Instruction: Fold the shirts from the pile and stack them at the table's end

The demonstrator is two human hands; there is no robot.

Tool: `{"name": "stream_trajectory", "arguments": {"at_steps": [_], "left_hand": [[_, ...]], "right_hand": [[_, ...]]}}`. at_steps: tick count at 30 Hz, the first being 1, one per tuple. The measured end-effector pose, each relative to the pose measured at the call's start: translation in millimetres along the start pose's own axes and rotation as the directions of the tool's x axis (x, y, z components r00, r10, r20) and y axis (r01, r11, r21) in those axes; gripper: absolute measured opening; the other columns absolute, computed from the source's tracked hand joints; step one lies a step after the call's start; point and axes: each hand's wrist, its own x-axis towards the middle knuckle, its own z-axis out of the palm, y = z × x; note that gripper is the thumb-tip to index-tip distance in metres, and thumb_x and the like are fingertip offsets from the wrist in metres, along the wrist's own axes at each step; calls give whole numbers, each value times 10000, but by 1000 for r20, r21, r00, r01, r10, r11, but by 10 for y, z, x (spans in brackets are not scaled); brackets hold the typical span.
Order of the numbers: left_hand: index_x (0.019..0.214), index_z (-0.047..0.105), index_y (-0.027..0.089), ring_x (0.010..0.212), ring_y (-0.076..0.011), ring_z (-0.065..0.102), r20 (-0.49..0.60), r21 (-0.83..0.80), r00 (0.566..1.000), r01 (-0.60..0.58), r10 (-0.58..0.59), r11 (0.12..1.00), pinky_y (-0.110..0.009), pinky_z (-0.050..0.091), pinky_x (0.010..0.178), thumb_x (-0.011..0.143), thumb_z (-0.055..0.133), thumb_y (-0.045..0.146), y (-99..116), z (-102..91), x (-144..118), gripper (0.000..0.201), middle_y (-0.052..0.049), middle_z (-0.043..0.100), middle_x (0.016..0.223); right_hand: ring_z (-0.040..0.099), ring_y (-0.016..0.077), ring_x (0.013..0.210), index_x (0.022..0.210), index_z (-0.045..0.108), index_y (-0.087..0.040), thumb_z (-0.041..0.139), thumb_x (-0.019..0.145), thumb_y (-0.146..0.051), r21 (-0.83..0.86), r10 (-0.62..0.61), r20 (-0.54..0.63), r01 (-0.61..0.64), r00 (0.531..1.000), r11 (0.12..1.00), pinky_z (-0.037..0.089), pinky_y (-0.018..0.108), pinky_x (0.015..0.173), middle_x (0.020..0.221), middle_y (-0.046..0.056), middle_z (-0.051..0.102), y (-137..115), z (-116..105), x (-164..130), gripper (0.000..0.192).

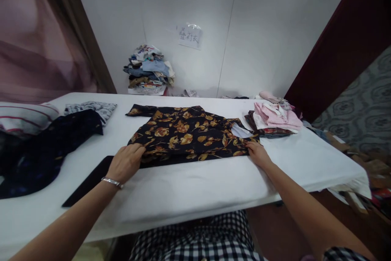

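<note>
A black shirt with a gold floral print (183,132) lies spread sideways across the white table, its collar opening toward the right and one sleeve reaching to the far left. At its near left corner, the fingers of my left hand (126,163) are closed on the fabric. My right hand (256,153) pinches the near edge by the collar. Inside the neckline a pale label area (241,130) shows. A flat black piece (91,181) sticks out under my left forearm; whether it belongs to the shirt I cannot tell.
Dark navy clothing (55,151) and a striped white garment (27,118) lie at the left. Folded clothes with a pink shirt on top (276,116) stand at the right. A tall clothes pile (149,69) rises behind the white table (189,183). A paper sign (190,36) hangs on the wall.
</note>
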Motion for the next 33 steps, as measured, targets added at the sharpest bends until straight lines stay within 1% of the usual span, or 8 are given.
{"name": "stream_trajectory", "arguments": {"at_steps": [2,7,11,15,18,24,29,33], "left_hand": [[908,641,187,931,-268,601,24,14,1000,-1,0,1000,-418,444,841,865,359,115,-21,-3,-34,294,-115,651,1007],[975,660,152,977,-251,619,215,-34,975,71,-62,997,-389,457,875,814,367,59,-3,1,-148,347,-126,676,1036],[1169,636,181,1173,-268,561,161,-71,983,101,-89,992,-474,355,1049,735,432,60,112,-48,-265,495,-121,617,1277],[1240,616,212,1217,-259,540,148,-142,989,37,-16,989,-495,318,1088,730,446,68,220,-25,-370,556,-106,606,1312],[1236,625,202,1190,-255,564,194,-140,981,30,-2,990,-470,372,1044,784,403,56,214,30,-338,524,-115,623,1287],[1197,654,208,1116,-244,606,220,-145,976,32,1,989,-436,435,976,780,355,-11,183,50,-116,558,-121,651,1234],[1211,647,213,1212,-257,551,288,-157,956,97,-49,983,-428,429,1008,686,442,7,172,40,-146,600,-102,614,1302],[1170,660,213,1156,-248,584,274,-162,961,94,-47,982,-432,459,951,791,378,15,113,58,-148,512,-109,635,1252]], "right_hand": [[616,244,1080,948,730,-165,422,828,-176,17,3,-43,-2,999,1000,468,408,987,1117,115,697,13,23,-23,331],[626,260,1059,920,740,-189,432,797,-170,9,4,-57,-3,998,1000,465,452,998,1103,109,700,60,63,-48,333],[576,284,1145,1013,732,-193,452,780,-183,31,-64,-103,68,993,997,429,495,1025,1216,115,649,-96,-6,11,364],[519,277,1240,1243,632,-200,486,794,-225,142,-279,77,267,957,953,389,494,1059,1317,112,595,-364,-82,29,473],[518,282,1247,1304,585,-182,498,784,-221,136,-297,199,274,934,952,389,505,1056,1326,127,588,-438,-74,27,529],[573,250,1191,1212,649,-190,439,754,-100,86,-279,157,269,947,959,452,470,1007,1272,117,629,-288,61,116,512],[637,226,1092,1056,716,-208,425,812,-103,102,-303,120,292,945,951,498,427,963,1154,110,692,-213,88,181,394],[658,236,1044,1055,719,-193,414,819,-119,74,-293,87,288,952,955,520,420,929,1094,118,713,-196,98,164,393]]}}
